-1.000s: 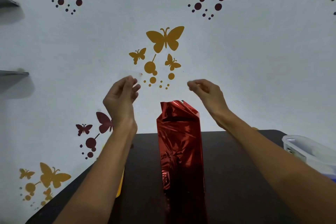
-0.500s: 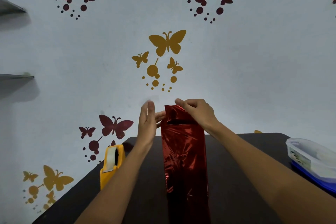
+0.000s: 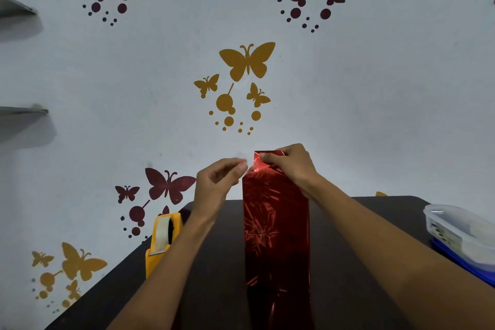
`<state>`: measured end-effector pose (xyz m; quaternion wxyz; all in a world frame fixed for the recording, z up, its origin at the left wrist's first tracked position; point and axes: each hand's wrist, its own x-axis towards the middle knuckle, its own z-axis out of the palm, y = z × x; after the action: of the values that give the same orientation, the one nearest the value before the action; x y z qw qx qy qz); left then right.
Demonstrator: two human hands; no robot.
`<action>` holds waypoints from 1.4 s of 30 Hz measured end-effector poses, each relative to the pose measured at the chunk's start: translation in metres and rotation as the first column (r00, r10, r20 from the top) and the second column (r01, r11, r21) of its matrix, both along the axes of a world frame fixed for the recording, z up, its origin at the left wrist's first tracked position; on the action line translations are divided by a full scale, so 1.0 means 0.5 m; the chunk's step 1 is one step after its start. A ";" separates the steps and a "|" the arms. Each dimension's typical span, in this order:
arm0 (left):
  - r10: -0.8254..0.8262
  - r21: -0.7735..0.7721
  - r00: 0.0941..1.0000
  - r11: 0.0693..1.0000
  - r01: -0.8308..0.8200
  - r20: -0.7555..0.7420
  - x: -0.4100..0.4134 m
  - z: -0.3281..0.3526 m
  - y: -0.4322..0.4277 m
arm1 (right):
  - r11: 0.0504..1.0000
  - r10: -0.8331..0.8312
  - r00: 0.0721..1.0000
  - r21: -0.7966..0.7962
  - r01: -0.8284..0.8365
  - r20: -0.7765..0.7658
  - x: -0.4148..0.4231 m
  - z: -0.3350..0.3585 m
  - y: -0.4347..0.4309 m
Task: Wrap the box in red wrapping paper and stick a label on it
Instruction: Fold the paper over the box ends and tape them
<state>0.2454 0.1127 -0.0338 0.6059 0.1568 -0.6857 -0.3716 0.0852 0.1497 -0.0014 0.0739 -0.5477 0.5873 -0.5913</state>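
Observation:
A tall box wrapped in shiny red paper (image 3: 276,222) stands upright on the dark table (image 3: 214,289), in the middle of the view. My right hand (image 3: 289,166) lies over the box's top end, with its fingers pressing the folded paper down there. My left hand (image 3: 219,179) is just left of the top edge, fingers curled, pinching a small clear strip of tape (image 3: 245,161) that is hard to make out. No label is visible.
A yellow tape dispenser (image 3: 162,238) stands on the table's left edge beside my left forearm. A clear plastic container with a blue lid under it (image 3: 460,233) sits at the right edge. Behind the table rises a white wall with butterfly stickers.
Both hands dropped from above the box to its top end. The right hand flattened the loose paper there; the left hand went from flat beside the box to a pinch at the top edge.

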 end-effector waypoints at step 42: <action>-0.067 -0.064 0.964 0.994 0.086 0.258 -0.016 0.020 -0.016 | 0.976 0.195 0.951 -0.043 -0.211 -0.241 -0.026 0.042 0.006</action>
<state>0.2374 0.1045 -0.0237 0.5030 0.1541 -0.7771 -0.3456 0.0721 0.1528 0.0197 0.0455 -0.6736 0.5118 -0.5313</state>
